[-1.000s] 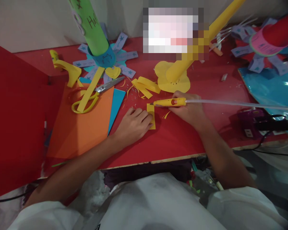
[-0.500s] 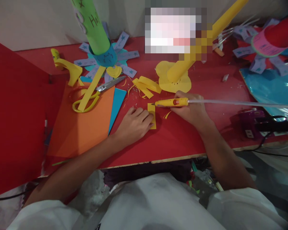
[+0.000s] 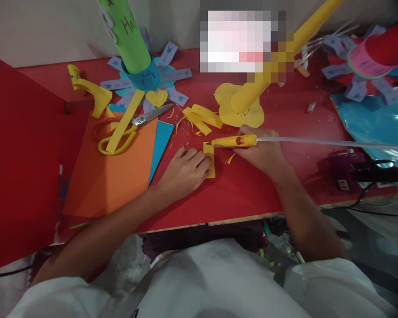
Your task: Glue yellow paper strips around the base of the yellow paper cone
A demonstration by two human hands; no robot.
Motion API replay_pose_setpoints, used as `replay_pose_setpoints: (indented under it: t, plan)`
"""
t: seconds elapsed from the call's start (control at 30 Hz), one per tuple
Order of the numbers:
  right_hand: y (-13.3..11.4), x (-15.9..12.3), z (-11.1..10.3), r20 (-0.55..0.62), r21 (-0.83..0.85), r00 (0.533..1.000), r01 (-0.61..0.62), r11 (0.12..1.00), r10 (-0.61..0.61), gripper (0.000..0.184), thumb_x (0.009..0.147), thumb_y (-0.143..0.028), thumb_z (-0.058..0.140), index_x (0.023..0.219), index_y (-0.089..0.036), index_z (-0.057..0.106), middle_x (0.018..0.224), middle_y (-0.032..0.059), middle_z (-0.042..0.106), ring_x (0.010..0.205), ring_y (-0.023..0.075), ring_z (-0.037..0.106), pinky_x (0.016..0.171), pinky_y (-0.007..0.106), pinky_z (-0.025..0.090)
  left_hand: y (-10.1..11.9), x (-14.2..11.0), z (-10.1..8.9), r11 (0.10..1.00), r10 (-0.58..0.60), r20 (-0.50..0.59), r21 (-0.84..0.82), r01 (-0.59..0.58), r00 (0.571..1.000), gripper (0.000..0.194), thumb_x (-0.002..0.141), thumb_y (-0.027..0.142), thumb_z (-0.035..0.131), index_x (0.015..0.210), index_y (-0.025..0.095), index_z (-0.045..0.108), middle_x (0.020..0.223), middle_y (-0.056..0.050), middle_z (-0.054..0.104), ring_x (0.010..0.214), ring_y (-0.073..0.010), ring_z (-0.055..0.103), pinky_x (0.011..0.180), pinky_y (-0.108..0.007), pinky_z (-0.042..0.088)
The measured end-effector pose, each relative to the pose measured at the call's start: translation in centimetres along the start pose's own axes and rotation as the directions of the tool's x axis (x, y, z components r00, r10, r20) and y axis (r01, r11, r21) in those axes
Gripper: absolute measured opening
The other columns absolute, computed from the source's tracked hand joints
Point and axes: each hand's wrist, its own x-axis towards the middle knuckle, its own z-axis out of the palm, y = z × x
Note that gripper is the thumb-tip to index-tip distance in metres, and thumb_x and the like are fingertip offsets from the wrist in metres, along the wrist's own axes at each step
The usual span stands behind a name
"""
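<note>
Your left hand (image 3: 187,170) is holding the yellow strip (image 3: 212,159), fingers curled close together at its left edge, the strip lying on the red table (image 3: 242,196).

Far left of that hand, beyond it, a yellow paper curl (image 3: 97,96) is lying by the orange sheet (image 3: 116,185). The sheet is spreading left of your left wrist, partly under your forearm. Scissors (image 3: 151,115) are resting ahead-left of the hand, blades pointing away from you, a long yellow band (image 3: 126,121) crossing their handles. Farther ahead, a green tube (image 3: 132,48) is standing tilted in a blue ring (image 3: 147,77), purple tabs fanning out around it; yellow hearts (image 3: 157,98) are lying just in front.

Right next to your left hand, on its left, a blue triangle (image 3: 161,143) is overlapping the sheet's edge. Straight ahead of the hand, folded yellow strips (image 3: 204,119) are lying in a loose pile.

Your right hand (image 3: 260,152) is gripping the yellow glue gun (image 3: 234,141), nozzle pointing left at the strip's far end; can't tell if it's touching. Thin scraps (image 3: 231,159) are lying between your hands. Just beyond the right hand, a yellow flower base (image 3: 223,110) is carrying a leaning yellow tube (image 3: 248,96).

Right of that hand: a clear rod (image 3: 318,142) is running out behind the gun, and a purple box (image 3: 343,170) is sitting near the table edge.
</note>
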Motion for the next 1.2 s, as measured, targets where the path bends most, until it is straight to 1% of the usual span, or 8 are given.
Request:
replay_pose_setpoints:
  t: [0.3,0.5,0.77,0.87,0.97,1.03,1.1,1.2]
  plan:
    - [0.8,0.2,-0.1,0.0,0.071,1.0,0.017,0.997,-0.017,0.029,0.086,-0.043,0.074,0.078,-0.027,0.051,0.075,0.0033,0.07,0.068,0.0239,0.061,0.064,0.035,0.034,-0.2,0.0,-0.1,1.0,0.009,0.01,0.008,-0.009,1.0,0.02,0.11,0.027,0.058,0.114,0.013,0.072,0.098,-0.009,0.072,0.09,-0.0265,0.064,0.081,-0.043,0.045]
    - [1.1,0.2,0.0,-0.08,0.116,0.995,-0.046,0.992,0.056,0.019,0.087,-0.043,0.072,0.086,-0.028,0.06,0.084,0.0062,0.076,0.079,0.0296,0.07,0.069,0.039,0.044,0.0,-0.1,-0.2,0.99,0.105,0.008,-0.099,-0.104,0.994,0.035,0.11,0.047,0.06,0.118,0.015,0.069,0.112,-0.01,0.073,0.096,-0.0257,0.067,0.083,-0.042,0.047]
    - [0.5,0.3,-0.5,-0.101,0.146,0.988,-0.097,0.984,0.113,0.018,0.087,-0.043,0.069,0.083,-0.03,0.058,0.084,0.008,0.077,0.078,0.0312,0.071,0.07,0.042,0.05,-0.4,-0.7,0.2,0.991,0.132,-0.084,-0.017,-0.134,0.988,0.025,0.11,0.014,0.055,0.133,0.008,0.062,0.096,-0.007,0.075,0.088,-0.0204,0.071,0.08,-0.035,0.055]
    - [0.6,0.3,-0.5,-0.098,0.141,0.987,-0.112,0.984,0.127,0.018,0.088,-0.044,0.069,0.084,-0.03,0.059,0.084,0.0081,0.077,0.08,0.0323,0.072,0.071,0.043,0.051,-0.6,-1.2,0.5,0.993,0.064,-0.114,-0.095,-0.075,0.991,0.033,0.108,0.007,0.05,0.14,0.008,0.058,0.092,-0.005,0.076,0.085,-0.0195,0.073,0.079,-0.033,0.057]
    - [0.8,0.3,-0.5,-0.123,0.141,0.984,-0.112,0.984,0.13,0.018,0.086,-0.044,0.07,0.084,-0.031,0.059,0.083,0.0074,0.076,0.079,0.0319,0.071,0.07,0.043,0.05,-0.9,-1.2,0.2,0.935,-0.146,-0.136,-0.341,0.092,0.98,0.028,0.11,0.012,0.05,0.134,0.016,0.064,0.105,-0.007,0.08,0.095,-0.0175,0.076,0.086,-0.03,0.06]
    - [0.9,0.2,-0.5,-0.146,0.152,0.98,-0.112,0.982,0.134,0.017,0.086,-0.043,0.071,0.084,-0.031,0.06,0.084,0.0068,0.076,0.078,0.0308,0.07,0.071,0.043,0.05,-1.5,-0.9,-0.2,0.822,-0.371,-0.13,-0.507,0.259,0.92,0.022,0.111,0.02,0.053,0.126,0.02,0.069,0.113,-0.006,0.081,0.097,-0.0158,0.077,0.088,-0.028,0.061]
    - [0.9,0.2,-0.5,-0.16,0.162,0.976,-0.121,0.979,0.147,0.015,0.085,-0.042,0.071,0.084,-0.031,0.061,0.084,0.0065,0.077,0.077,0.0302,0.069,0.071,0.043,0.05,-2.7,-0.6,-0.5,0.658,-0.585,-0.11,-0.644,0.39,0.804,0.018,0.111,0.03,0.057,0.12,0.022,0.071,0.103,-0.003,0.08,0.084,-0.0135,0.075,0.078,-0.027,0.06]
    - [0.8,0.2,-0.4,-0.165,0.151,0.973,-0.135,0.979,0.16,0.011,0.086,-0.04,0.07,0.086,-0.031,0.064,0.083,0.0069,0.076,0.078,0.0312,0.069,0.071,0.043,0.05,-5.8,-0.4,0.0,0.461,-0.78,-0.166,-0.804,0.375,0.603,0.019,0.107,0.042,0.064,0.113,0.025,0.069,0.082,0.003,0.069,0.062,-0.011,0.064,0.06,-0.027,0.055]
